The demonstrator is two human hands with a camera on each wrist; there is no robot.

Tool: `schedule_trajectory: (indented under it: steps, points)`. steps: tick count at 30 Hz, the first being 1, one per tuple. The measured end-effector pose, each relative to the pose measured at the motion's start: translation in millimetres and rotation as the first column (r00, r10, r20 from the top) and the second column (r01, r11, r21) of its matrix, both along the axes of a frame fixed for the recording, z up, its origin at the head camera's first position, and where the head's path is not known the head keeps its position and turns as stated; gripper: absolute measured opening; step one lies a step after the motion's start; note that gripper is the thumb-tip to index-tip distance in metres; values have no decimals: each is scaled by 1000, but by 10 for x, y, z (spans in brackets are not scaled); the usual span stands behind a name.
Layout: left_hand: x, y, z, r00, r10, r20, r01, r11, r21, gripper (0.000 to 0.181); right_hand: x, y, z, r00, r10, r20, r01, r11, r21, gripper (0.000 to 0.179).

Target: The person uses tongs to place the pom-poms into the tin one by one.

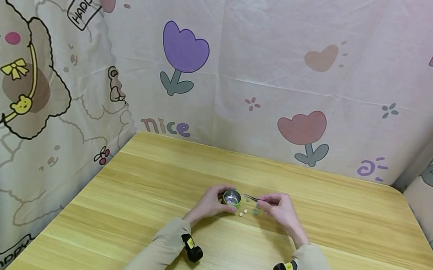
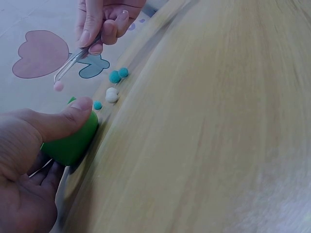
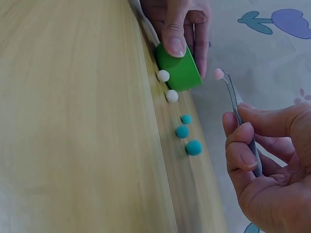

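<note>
A small round tin, green outside (image 3: pixel 180 70) and shiny metal inside, stands on the table in the grip of my left hand (image 1: pixel 213 203), thumb on the near side and fingers behind. Its open top faces up. My right hand (image 1: pixel 279 209) pinches bent-tip metal tweezers (image 3: pixel 234 94) between thumb and fingers, to the right of the tin. A small pink ball (image 3: pixel 218 74) is caught at the tweezer tips, raised a little beside the tin's rim. On the table between the hands lie two white balls (image 3: pixel 172 96) and three teal balls (image 3: pixel 194 147).
The wooden table (image 1: pixel 139 179) spreads around both hands. A printed cloth (image 1: pixel 250 39) hangs along its back edge and sides. Each sleeved forearm carries a black wrist camera, one on the left (image 1: pixel 192 249) and one on the right (image 1: pixel 285 269).
</note>
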State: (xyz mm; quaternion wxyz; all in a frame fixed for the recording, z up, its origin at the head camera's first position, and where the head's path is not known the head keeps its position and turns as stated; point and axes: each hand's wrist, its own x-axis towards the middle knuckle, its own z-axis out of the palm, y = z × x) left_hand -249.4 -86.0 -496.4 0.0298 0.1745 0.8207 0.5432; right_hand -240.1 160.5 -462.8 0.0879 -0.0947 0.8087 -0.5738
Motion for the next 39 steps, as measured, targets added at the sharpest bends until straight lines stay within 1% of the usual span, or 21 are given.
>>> schedule_trajectory:
  steps: [4, 8, 10, 18, 22, 25, 27, 29, 32, 33, 34, 36, 39]
  points:
    - [8, -4, 7, 1000, -1, -3, 1, 1000, -17, 63, -3, -38, -8, 1000, 3, 1, -3, 1000, 1, 24]
    - [12, -7, 11, 1000, 0, 3, 0, 1000, -20, 64, -9, -68, -16, 1000, 7, -2, -7, 1000, 8, 23]
    - [9, -9, 4, 1000, -3, -4, 3, 1000, -21, 63, -13, -78, -20, 1000, 8, -3, -8, 1000, 9, 23]
    - [7, -4, 4, 1000, 0, -1, 0, 1000, -21, 63, -17, -119, -27, 999, 31, -22, -31, 999, 13, 22]
    - [19, -9, 9, 1000, -12, 4, 12, 1000, -6, 64, -21, -136, -35, 999, 28, -22, -28, 999, 15, 24]
    - [30, -22, 12, 999, -30, -21, 30, 1000, 3, 63, -17, -145, -31, 1000, 23, -20, -23, 1000, 11, 26]
    - [37, -31, 17, 998, -39, -57, 39, 999, -5, 64, -12, -149, -23, 999, 27, -21, -26, 1000, 5, 27]
    - [43, -35, 22, 997, -43, -69, 43, 999, -3, 63, -5, -154, -19, 999, 33, -23, -33, 999, 2, 28]
    - [39, -30, 28, 999, -35, -41, 35, 999, 3, 64, 0, -158, -13, 999, 37, -24, -37, 999, 2, 29]
    - [40, -26, 32, 999, -29, -14, 29, 999, 15, 64, 1, -160, -11, 999, 38, -23, -38, 999, 3, 29]
    - [35, -22, 29, 1000, -26, 0, 26, 999, 19, 64, 0, -161, -10, 999, 40, -23, -39, 999, 6, 29]
    - [29, -13, 29, 1000, -21, 14, 21, 1000, 23, 64, -4, -159, -12, 999, 37, -22, -37, 999, 11, 28]
    - [30, -1, 27, 1000, -21, 13, 20, 999, 31, 64, -12, -158, -24, 999, 30, -21, -30, 999, 15, 26]
